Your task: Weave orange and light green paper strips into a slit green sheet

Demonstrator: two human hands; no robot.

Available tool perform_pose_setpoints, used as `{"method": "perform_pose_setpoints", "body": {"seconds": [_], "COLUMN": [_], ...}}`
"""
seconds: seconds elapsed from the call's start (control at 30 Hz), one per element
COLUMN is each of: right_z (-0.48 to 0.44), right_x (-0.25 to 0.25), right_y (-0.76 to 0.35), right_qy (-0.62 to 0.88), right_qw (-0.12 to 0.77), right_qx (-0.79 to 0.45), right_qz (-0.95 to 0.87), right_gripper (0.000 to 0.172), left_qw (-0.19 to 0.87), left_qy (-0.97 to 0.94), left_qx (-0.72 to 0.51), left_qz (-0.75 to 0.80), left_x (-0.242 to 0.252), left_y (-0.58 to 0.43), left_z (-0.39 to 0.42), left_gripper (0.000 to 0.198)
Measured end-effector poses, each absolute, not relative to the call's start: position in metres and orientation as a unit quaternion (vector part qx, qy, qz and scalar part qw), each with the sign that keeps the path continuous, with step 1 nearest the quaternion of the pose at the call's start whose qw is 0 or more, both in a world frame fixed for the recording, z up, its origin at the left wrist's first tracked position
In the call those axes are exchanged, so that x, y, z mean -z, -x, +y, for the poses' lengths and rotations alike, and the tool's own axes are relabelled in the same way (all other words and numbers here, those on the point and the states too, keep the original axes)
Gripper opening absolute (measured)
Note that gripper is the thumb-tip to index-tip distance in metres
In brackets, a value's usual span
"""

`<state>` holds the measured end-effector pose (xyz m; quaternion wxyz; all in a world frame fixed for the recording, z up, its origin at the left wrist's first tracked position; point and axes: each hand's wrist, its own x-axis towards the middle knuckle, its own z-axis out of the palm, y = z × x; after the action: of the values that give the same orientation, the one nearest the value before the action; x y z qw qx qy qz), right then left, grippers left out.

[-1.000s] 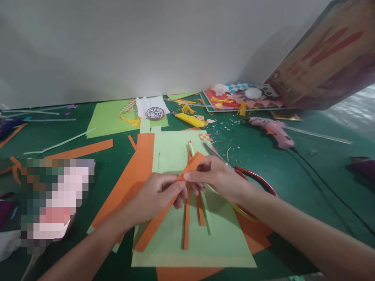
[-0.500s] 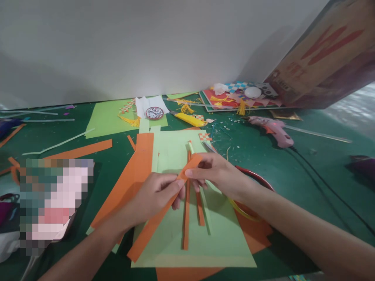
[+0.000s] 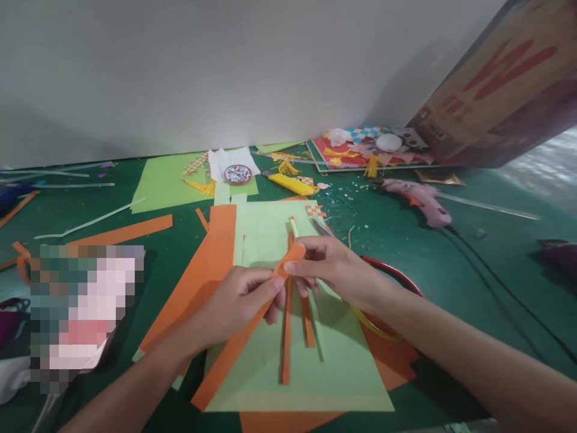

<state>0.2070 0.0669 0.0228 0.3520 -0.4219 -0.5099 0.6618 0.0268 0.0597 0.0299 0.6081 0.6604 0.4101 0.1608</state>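
Both hands pinch one long orange paper strip near its far end. My left hand is closed on it, thumb on top. Just beyond, my right hand has thumb and fingers closed at the strip's tip, which looks bent. Its lower end slants toward the near left. Beneath lies a pale green paper sheet, with a narrow orange strip, a shorter orange strip and a thin green strip on it. Scissors with a red and yellow handle are partly hidden under my right forearm.
Orange paper sheets lie to the left, beside a blurred-out pinkish object. A yellow utility knife and yellow tassels sit farther back. A pink glue gun with a cord is at right. A white panel stands behind.
The far tip of the orange strip has curled over at my right fingers. Its near end has shifted slightly left. Both hands stay almost where they were.
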Motion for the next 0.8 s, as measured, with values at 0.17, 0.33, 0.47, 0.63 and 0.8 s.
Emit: {"method": "perform_pose_setpoints", "body": {"seconds": [0.17,0.33,0.47,0.63,0.8], "right_z": [0.0648,0.0637,0.0660,0.0676,0.0655], "right_x": [-0.0236,-0.0237,-0.0222,-0.0201,-0.0204], "right_y": [-0.2055,-0.2044,-0.2072,-0.2093,-0.2067], "right_qy": [0.419,0.416,0.413,0.407,0.411], "right_qw": [0.344,0.337,0.352,0.361,0.352], "right_qx": [-0.667,-0.665,-0.665,-0.666,-0.668], "right_qz": [-0.511,-0.521,-0.513,-0.510,-0.510], "right_gripper": [0.028,0.028,0.028,0.033,0.033], "left_qw": [0.627,0.626,0.610,0.606,0.613], "left_qy": [-0.643,-0.649,-0.660,-0.658,-0.651], "left_qx": [-0.169,-0.172,-0.167,-0.163,-0.176], "left_qz": [0.406,0.396,0.406,0.415,0.413], "left_x": [-0.0297,-0.0303,-0.0298,-0.0293,-0.0293], "left_y": [-0.0283,-0.0290,-0.0279,-0.0279,-0.0300], "left_z": [0.0588,0.0601,0.0608,0.0600,0.0597], "left_gripper": [0.026,0.024,0.028,0.028,0.025]}}
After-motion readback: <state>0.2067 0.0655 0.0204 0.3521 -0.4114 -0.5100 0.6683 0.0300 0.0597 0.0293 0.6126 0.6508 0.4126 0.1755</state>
